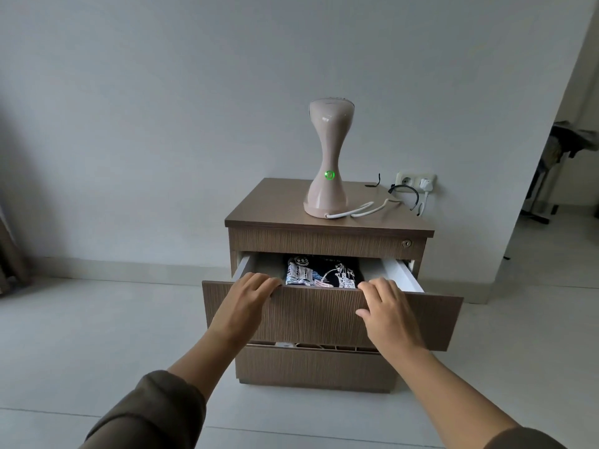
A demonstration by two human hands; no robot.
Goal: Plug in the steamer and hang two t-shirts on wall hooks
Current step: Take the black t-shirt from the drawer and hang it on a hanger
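A beige hourglass-shaped steamer [327, 163] stands on top of a brown wooden cabinet [278, 205], its round light glowing green. Its white cord [363, 210] runs to a white plug [426, 184] seated in the wall socket [406, 180]. The cabinet's middle drawer [324, 315] is pulled partway out. Inside it lies a folded dark t-shirt [324, 273] with a white print. My left hand [249, 296] and my right hand [387, 306] both grip the top edge of the drawer front, fingers curled over it.
A lower drawer [311, 367] sits slightly ajar under the open one. A keyhole [405, 243] marks the top drawer. The pale wall [194, 108] behind shows no hooks. A doorway at the right opens onto a stand with clothes [564, 147]. Light floor tiles surround the cabinet.
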